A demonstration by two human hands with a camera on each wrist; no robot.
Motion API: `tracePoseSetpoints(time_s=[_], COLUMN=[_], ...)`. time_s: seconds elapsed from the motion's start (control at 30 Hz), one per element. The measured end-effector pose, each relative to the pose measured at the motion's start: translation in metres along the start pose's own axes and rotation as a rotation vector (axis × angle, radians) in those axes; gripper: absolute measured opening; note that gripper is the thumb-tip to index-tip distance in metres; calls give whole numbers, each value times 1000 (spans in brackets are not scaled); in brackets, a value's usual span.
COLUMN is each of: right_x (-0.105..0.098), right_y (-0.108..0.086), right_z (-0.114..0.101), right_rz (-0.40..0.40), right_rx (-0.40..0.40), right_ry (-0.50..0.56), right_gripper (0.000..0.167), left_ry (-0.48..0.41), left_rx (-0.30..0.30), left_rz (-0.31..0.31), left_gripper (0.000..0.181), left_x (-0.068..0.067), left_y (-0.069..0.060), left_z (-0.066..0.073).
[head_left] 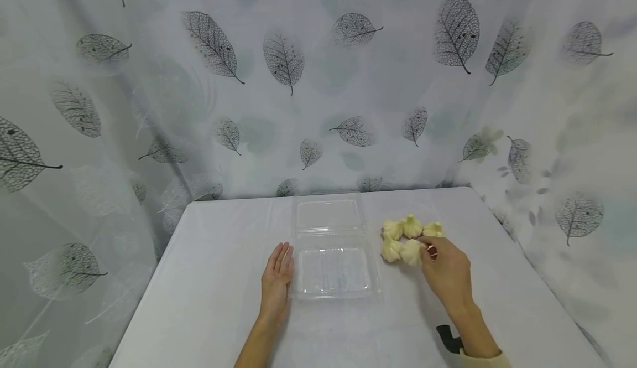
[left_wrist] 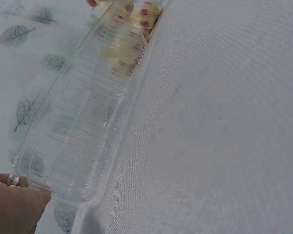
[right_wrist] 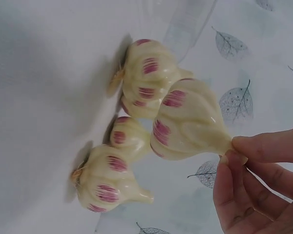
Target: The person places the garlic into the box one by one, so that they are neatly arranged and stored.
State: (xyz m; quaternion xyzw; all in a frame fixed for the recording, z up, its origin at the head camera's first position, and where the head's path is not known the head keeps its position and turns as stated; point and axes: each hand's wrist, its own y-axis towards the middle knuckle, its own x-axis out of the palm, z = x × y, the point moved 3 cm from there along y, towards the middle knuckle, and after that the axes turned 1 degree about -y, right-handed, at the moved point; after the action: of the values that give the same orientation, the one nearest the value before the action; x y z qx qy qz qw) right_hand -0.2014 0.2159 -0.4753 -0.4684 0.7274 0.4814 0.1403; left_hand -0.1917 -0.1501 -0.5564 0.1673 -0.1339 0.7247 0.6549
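Clear plastic hinged container (head_left: 334,274), unfolded, against straight left fingers (head_left: 281,257) (garlic bulbs (head_left: 392,249) alongside, one pinched in right fingers (right_wrist: 268,146)).

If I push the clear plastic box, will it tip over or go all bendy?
The clear plastic box probably won't tip easily, because it lies wide open and low on the white table. Its see-through walls look thin, so they might bend if squeezed. Nothing is inside, so it's likely light and may slide.
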Motion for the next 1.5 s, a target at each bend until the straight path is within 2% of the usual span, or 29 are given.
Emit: tracePoseSetpoints(time_s=[0.33,0.57,0.97,1.5], right_x=[-1,3,8,21], right_y=[5,5,8,9], right_z=[-13,-19,-32,-43], right_rz=[40,29,47,39], right_rx=[-65,-57,-114,-134], right_ry=[25,34,45,87], right_gripper=[23,23,26,26], left_ry=[-10,-10,-18,-14], left_rx=[30,3,9,8], left_rz=[-18,13,-3,12], left_gripper=[72,70,70,69], left_x=[-1,-1,-1,0], left_y=[2,2,2,3], left_z=[-2,-3,-2,-3])
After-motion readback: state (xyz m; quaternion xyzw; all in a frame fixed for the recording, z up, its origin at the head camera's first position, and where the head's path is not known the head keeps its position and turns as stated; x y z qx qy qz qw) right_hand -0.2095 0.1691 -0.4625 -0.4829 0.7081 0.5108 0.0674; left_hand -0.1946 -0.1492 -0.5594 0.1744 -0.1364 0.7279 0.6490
